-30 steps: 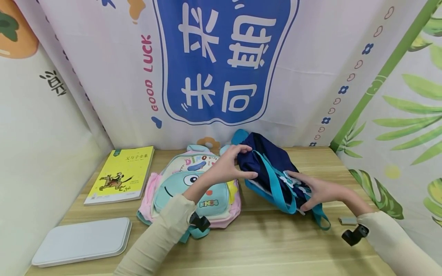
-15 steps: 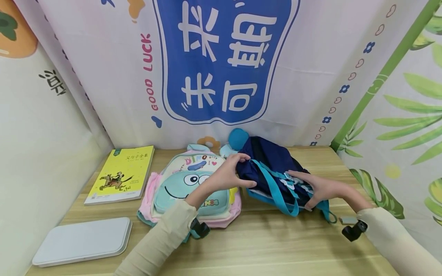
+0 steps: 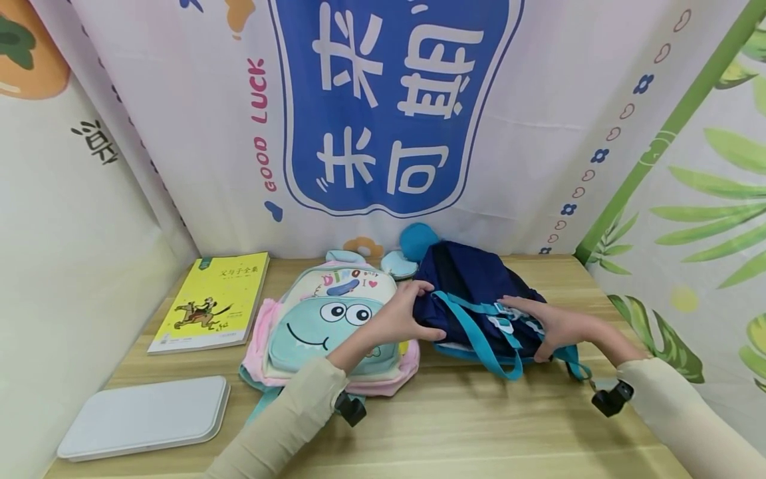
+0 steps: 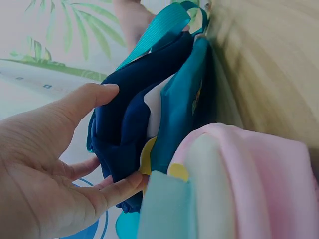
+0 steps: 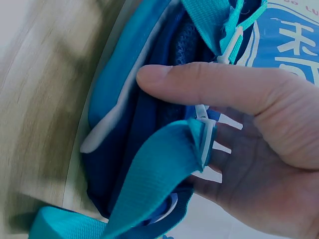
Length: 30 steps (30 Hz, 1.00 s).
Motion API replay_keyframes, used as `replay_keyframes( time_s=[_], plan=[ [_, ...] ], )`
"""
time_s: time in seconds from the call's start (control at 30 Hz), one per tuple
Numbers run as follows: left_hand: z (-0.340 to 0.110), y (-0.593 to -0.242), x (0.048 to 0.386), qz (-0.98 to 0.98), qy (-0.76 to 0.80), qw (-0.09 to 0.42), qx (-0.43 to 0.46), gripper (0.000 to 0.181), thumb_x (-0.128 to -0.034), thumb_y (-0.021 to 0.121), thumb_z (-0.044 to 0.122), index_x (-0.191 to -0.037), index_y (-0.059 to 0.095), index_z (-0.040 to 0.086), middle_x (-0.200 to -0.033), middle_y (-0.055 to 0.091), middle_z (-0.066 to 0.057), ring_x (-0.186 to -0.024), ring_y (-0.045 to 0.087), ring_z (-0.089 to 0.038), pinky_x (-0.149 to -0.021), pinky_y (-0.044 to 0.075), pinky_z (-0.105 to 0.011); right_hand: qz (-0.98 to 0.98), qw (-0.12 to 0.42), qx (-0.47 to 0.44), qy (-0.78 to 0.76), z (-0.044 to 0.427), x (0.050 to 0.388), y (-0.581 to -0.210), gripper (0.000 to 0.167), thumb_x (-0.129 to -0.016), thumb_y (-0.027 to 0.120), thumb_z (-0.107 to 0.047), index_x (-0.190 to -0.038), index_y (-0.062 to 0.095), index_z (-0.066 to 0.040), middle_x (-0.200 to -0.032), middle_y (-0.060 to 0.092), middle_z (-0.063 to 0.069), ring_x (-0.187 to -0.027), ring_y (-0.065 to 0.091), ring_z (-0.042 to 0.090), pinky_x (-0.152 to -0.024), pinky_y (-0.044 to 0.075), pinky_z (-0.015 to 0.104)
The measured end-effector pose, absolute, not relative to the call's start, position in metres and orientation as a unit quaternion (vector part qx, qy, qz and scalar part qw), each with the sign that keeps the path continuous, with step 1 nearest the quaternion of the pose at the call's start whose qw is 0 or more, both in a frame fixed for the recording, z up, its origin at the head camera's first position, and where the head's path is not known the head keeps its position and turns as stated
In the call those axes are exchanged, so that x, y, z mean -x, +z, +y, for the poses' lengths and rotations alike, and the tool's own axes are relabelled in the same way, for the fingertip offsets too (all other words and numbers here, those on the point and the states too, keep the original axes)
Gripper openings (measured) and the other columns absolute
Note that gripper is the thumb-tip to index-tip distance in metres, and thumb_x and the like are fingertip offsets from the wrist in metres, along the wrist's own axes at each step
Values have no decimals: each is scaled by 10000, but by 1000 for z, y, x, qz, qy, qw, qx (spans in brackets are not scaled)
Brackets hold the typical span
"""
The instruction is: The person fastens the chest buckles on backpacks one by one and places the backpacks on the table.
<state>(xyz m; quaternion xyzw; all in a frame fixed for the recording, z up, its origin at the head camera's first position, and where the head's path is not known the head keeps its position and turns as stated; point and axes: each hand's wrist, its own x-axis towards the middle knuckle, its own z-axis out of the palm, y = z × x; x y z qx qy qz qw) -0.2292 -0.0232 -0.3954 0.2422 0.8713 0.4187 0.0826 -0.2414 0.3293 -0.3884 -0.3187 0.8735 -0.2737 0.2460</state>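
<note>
A navy backpack [image 3: 473, 286] with turquoise straps lies back panel up on the right half of the table. My left hand [image 3: 399, 316] holds its left end, thumb on one side and fingers on the other; in the left wrist view the thumb [image 4: 99, 94] touches the navy fabric. At the other end my right hand [image 3: 559, 326] holds the bag by the strap buckles. The right wrist view shows that thumb [image 5: 164, 79] on the bag's edge, with the fingers partly hidden behind a strap [image 5: 154, 174]. The bag's front faces down, mostly out of sight.
Left of the navy bag lies a pink and mint dinosaur backpack [image 3: 335, 332], partly under my left forearm. Farther left are a yellow book [image 3: 209, 299] and a white flat case [image 3: 143, 416]. A small grey object [image 3: 604, 384] sits by the right wrist. Printed curtains [image 3: 538, 133] enclose the table.
The navy backpack has tipped down flatter onto the table and shifted slightly right. Both hands have moved down a little with it, and its round turquoise part now shows more fully.
</note>
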Motion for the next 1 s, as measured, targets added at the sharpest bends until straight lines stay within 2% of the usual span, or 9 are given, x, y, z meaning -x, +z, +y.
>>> replay_keyframes(
  time_s=[0.17,0.33,0.43,0.73,1.0],
  plan=[
    [-21,-399,226,873,416,95,-235,819,-795,874,327,-1457,439,117,-1457,437,-212,-1335,490,-339,-1143,409,-510,880,240,312,-264,328,241,-388,1152,-663,888,4,-1590,206,45,-1650,99,343,-1484,75,606,-1028,416,654],
    [-18,-403,224,877,407,104,-233,839,-801,869,341,-1477,421,126,-1497,409,-215,-1368,486,-346,-1134,425,-499,889,235,304,-251,327,241,-387,1139,-644,888,34,-1583,244,32,-1645,108,348,-1477,65,619,-1055,360,731],
    [-16,-405,223,881,399,105,-231,849,-798,871,353,-1480,419,126,-1505,404,-219,-1366,495,-348,-1114,446,-493,891,234,302,-244,327,241,-386,1135,-635,884,48,-1580,257,27,-1643,110,351,-1475,58,621,-1057,353,738],
    [-14,-407,224,892,378,109,-221,851,-777,888,356,-1463,441,123,-1517,420,-225,-1357,501,-350,-1115,449,-489,895,233,299,-236,327,240,-387,1122,-627,855,96,-1581,269,22,-1651,102,341,-1485,48,610,-987,477,605],
    [-11,-406,223,900,354,122,-222,811,-781,887,341,-1443,481,108,-1446,539,-176,-1313,548,-307,-1086,479,-457,899,238,284,-233,326,241,-390,1123,-615,814,172,-1588,285,-14,-1663,95,315,-1500,37,585,-822,552,384]
  ],
)
